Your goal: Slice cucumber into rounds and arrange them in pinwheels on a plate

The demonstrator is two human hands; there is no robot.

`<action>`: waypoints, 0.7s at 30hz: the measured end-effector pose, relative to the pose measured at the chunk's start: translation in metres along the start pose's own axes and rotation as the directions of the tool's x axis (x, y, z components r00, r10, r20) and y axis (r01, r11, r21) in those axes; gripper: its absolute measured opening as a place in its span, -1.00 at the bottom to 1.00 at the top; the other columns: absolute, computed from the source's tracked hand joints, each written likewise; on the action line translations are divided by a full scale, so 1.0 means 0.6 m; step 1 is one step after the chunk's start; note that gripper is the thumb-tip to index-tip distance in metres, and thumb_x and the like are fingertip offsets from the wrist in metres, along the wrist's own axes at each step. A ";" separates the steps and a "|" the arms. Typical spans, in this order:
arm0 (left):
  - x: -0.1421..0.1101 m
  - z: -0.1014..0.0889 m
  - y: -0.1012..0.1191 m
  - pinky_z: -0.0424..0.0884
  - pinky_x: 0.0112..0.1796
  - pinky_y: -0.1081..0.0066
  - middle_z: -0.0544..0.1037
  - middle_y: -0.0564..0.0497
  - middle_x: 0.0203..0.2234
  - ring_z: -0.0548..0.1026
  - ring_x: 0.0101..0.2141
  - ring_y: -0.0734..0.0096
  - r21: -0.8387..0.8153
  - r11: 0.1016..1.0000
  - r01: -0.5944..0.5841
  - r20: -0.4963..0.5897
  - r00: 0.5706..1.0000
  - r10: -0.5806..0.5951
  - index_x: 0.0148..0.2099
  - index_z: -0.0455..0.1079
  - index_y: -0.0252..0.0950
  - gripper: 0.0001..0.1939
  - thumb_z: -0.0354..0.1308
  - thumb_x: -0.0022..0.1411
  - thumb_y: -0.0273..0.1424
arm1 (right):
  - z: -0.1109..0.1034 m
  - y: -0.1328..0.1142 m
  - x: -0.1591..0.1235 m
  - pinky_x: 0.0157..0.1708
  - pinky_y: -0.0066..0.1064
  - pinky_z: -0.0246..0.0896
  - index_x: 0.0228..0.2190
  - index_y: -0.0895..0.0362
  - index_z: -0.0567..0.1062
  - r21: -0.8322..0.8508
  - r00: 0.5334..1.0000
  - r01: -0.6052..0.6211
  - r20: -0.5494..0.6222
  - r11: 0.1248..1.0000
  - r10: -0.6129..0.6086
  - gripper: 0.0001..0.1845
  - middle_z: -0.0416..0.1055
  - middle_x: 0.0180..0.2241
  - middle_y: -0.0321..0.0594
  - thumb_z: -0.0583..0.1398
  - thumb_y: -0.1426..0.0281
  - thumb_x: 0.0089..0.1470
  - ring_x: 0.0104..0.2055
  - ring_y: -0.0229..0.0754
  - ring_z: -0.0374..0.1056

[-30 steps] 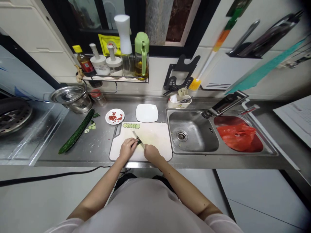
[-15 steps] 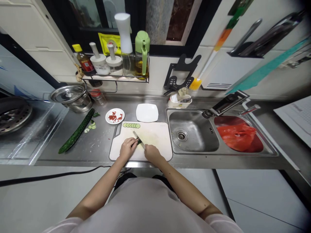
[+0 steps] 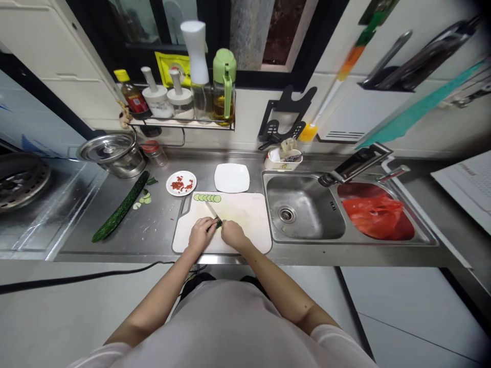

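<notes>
On the white cutting board [image 3: 249,225], my left hand [image 3: 201,234] is closed over a short dark green piece of cucumber [image 3: 218,224], mostly hidden by the fingers. My right hand [image 3: 233,235] grips a knife [image 3: 211,209] whose blade points up and left, beside the cucumber piece. The handle is hidden in the fist. A row of several thin cucumber slices [image 3: 207,198] lies along the board's upper left edge. Behind the board sits a white square plate [image 3: 232,178]. Left of it, a small round white plate [image 3: 171,190] bears chopped red pieces [image 3: 181,183].
A whole cucumber [image 3: 121,208] and several green scraps [image 3: 144,199] lie on the counter at left. A lidded steel pot [image 3: 128,159] stands behind them. To the right are a sink [image 3: 307,209] and a red plastic bag [image 3: 374,214]. Bottles line a wall rack [image 3: 184,124].
My right hand has moved left and slightly up with the knife, closer to my left hand. The left hand stays in place on the cucumber piece.
</notes>
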State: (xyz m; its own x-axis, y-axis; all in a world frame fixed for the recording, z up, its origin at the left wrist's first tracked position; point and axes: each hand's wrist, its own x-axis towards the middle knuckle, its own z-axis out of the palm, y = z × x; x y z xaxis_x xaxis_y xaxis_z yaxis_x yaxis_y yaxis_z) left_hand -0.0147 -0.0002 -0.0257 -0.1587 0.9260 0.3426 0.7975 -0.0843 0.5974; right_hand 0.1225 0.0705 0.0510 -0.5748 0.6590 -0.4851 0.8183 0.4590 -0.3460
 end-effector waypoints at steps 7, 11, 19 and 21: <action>0.000 0.001 -0.001 0.41 -0.13 0.30 0.56 -0.03 -0.24 0.47 -0.19 0.33 0.009 1.000 0.002 0.001 1.000 -0.002 -0.12 0.50 -0.21 -0.77 0.03 0.32 -0.33 | -0.003 -0.008 0.009 -0.17 -0.39 0.24 -0.05 0.22 0.40 0.011 1.000 0.008 -0.011 1.000 -0.008 -0.64 0.48 -0.15 -0.01 -0.03 0.53 0.16 -0.08 -0.10 0.40; 0.000 0.002 -0.002 0.41 -0.12 0.29 0.56 -0.03 -0.24 0.47 -0.19 0.34 0.010 1.000 -0.003 0.011 1.000 0.002 -0.11 0.50 -0.20 -0.77 0.03 0.32 -0.34 | 0.006 -0.001 0.001 -0.17 -0.39 0.24 -0.04 0.24 0.39 -0.012 1.000 0.005 -0.023 1.000 -0.006 -0.63 0.48 -0.16 0.02 -0.06 0.55 0.17 -0.09 -0.11 0.41; 0.000 0.001 0.000 0.41 -0.14 0.29 0.55 -0.04 -0.24 0.46 -0.19 0.33 0.007 1.000 -0.003 -0.015 1.000 0.003 -0.10 0.49 -0.20 -0.78 0.04 0.32 -0.35 | 0.028 0.029 -0.042 -0.22 -0.36 0.24 -0.13 0.25 0.40 -0.062 1.000 -0.031 0.002 0.998 0.031 -0.68 0.48 -0.23 0.05 -0.06 0.53 0.18 -0.15 -0.09 0.42; 0.000 0.002 0.000 0.42 -0.14 0.29 0.55 -0.04 -0.24 0.47 -0.20 0.33 0.003 1.000 -0.007 -0.020 1.000 0.007 -0.10 0.49 -0.20 -0.78 0.03 0.32 -0.36 | 0.028 0.032 -0.050 -0.23 -0.35 0.24 -0.14 0.25 0.40 -0.066 0.999 -0.046 0.019 0.997 0.047 -0.69 0.48 -0.23 0.05 -0.06 0.52 0.18 -0.17 -0.08 0.42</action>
State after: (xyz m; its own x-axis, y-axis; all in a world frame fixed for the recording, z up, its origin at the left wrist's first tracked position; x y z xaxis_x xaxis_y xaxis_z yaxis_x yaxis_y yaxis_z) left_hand -0.0142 0.0004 -0.0267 -0.1647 0.9181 0.3606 0.8001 -0.0894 0.5931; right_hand 0.1553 0.0493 0.0455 -0.5355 0.6687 -0.5159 0.8424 0.4665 -0.2697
